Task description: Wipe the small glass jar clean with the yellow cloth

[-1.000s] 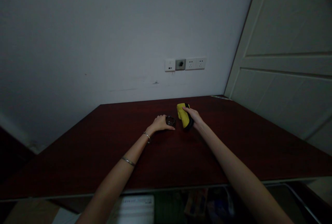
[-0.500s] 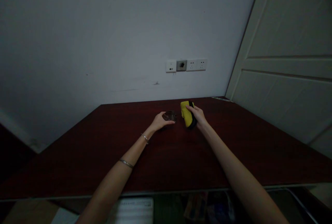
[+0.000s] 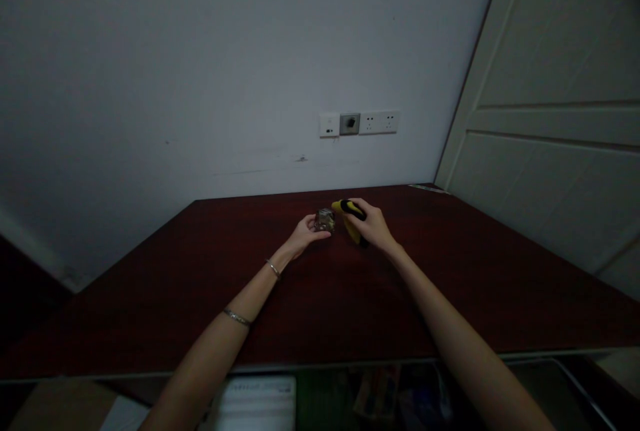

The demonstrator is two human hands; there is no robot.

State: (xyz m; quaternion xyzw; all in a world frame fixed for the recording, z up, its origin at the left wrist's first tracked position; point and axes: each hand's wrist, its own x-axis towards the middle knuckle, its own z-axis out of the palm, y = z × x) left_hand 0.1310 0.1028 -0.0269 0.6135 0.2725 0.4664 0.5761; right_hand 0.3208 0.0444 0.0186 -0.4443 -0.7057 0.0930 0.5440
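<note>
Both my arms reach out over a dark red table (image 3: 450, 284). My left hand (image 3: 306, 234) is closed round a small clear glass object (image 3: 325, 220) and holds it tilted just above the tabletop. My right hand (image 3: 373, 226) grips a folded yellow and black cloth (image 3: 349, 216), whose end points at the glass object and nearly touches it. Two thin bracelets sit on my left forearm.
A white wall stands behind the table, with a row of wall sockets (image 3: 359, 123) above it. A pale panelled door (image 3: 560, 131) closes off the right side. Papers and dim items (image 3: 260, 404) lie below the table's front edge.
My left hand has lifted and tipped the glass object off the table. My right hand has swung the yellow cloth left, toward the glass object.
</note>
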